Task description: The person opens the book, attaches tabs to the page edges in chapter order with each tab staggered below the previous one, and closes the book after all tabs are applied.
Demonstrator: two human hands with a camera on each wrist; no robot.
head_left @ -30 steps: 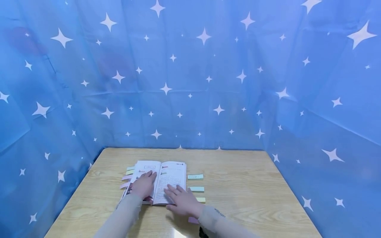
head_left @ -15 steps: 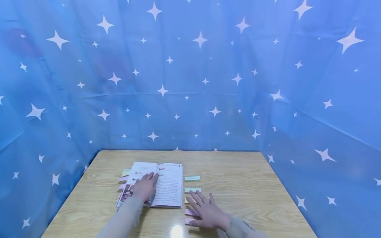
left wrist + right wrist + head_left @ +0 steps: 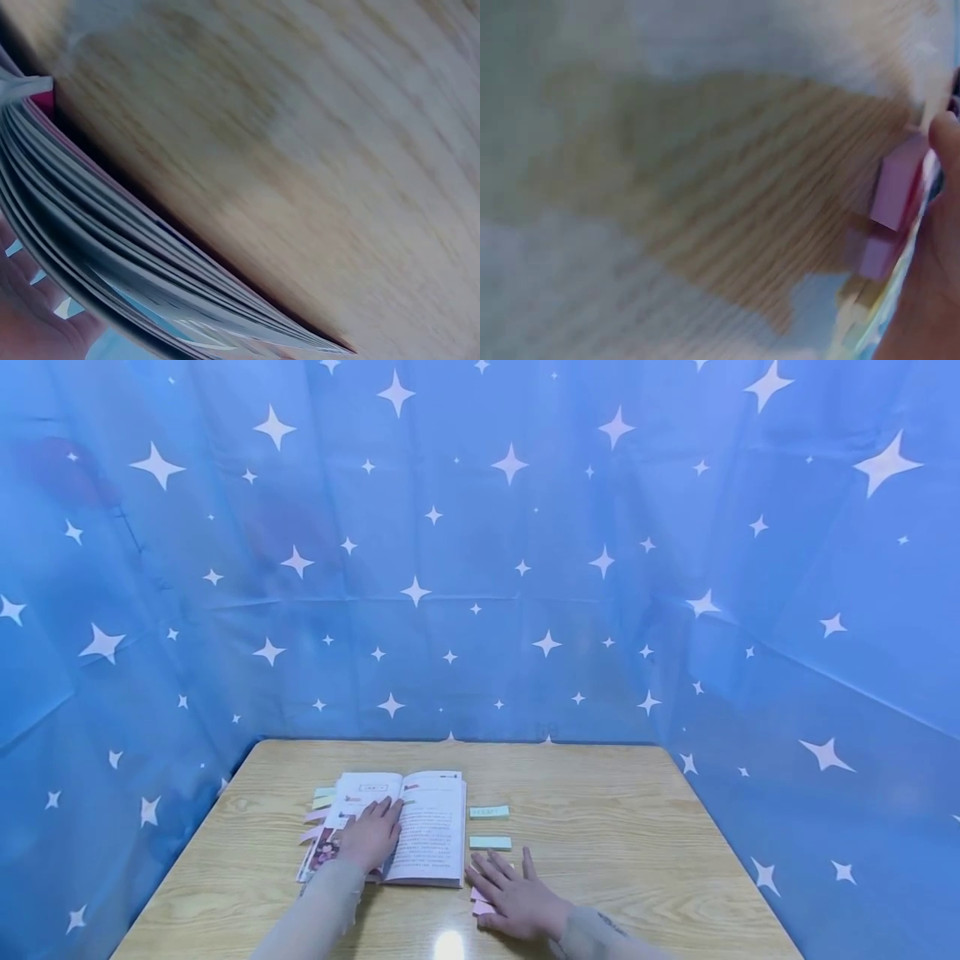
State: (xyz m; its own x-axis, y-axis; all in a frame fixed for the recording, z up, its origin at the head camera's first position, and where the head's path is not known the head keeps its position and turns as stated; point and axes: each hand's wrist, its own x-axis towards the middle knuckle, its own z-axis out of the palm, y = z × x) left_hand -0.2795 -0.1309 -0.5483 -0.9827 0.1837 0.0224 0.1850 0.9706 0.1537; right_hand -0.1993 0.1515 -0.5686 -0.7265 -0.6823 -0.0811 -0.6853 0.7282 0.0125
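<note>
An open book (image 3: 431, 839) lies on the left part of the table, with print on both pages and a coloured picture low on the left one. My left hand (image 3: 371, 835) rests flat on its left page, fingertips at the spine. In the left wrist view, the page edges (image 3: 150, 229) fan out beside the fingers (image 3: 45, 292). Right of the book, my right hand (image 3: 519, 897) is spread over the nearer sticky note pads, partly covering the pink pads (image 3: 481, 907). The right wrist view shows pink pads (image 3: 896, 187) close to the thumb.
Two green sticky note pads (image 3: 490, 843) sit beyond the right hand, the farther one with writing. Coloured tabs (image 3: 317, 815) stick out past the book's left edge. A blue star-patterned curtain (image 3: 480, 568) surrounds the wooden table (image 3: 637, 835) at the back and sides.
My right hand has moved off the right page, rightward to the lower sticky note pads, then slightly toward them. My left hand stays on the left page.
</note>
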